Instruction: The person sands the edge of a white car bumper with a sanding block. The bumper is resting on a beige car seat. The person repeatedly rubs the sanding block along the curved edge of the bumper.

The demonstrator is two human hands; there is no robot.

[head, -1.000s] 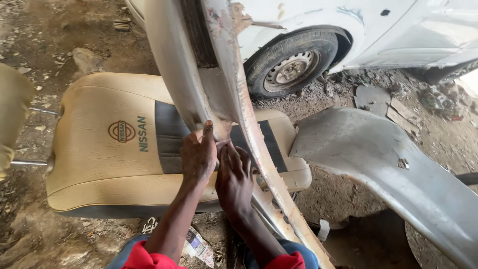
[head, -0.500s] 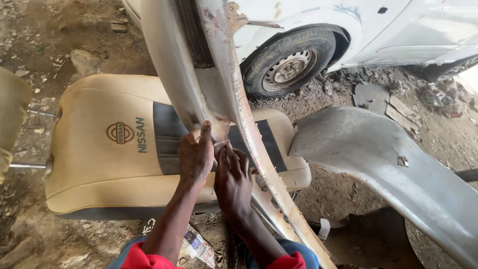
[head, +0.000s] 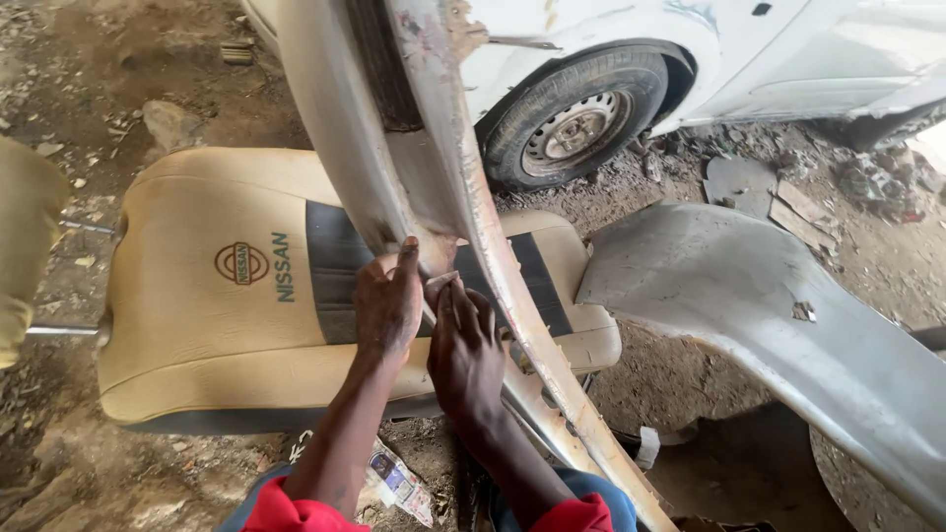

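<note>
Hands: left (head: 387, 300), right (head: 465, 353), on one panel (head: 434, 148).

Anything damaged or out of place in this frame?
Yes. The long pale car body panel under both hands, left hand and right hand, has chipped, flaking paint and a ragged rusty edge. A tan car seat back lies flat on the dirt, and a grey curved fender panel lies loose on the ground beside it.
</note>
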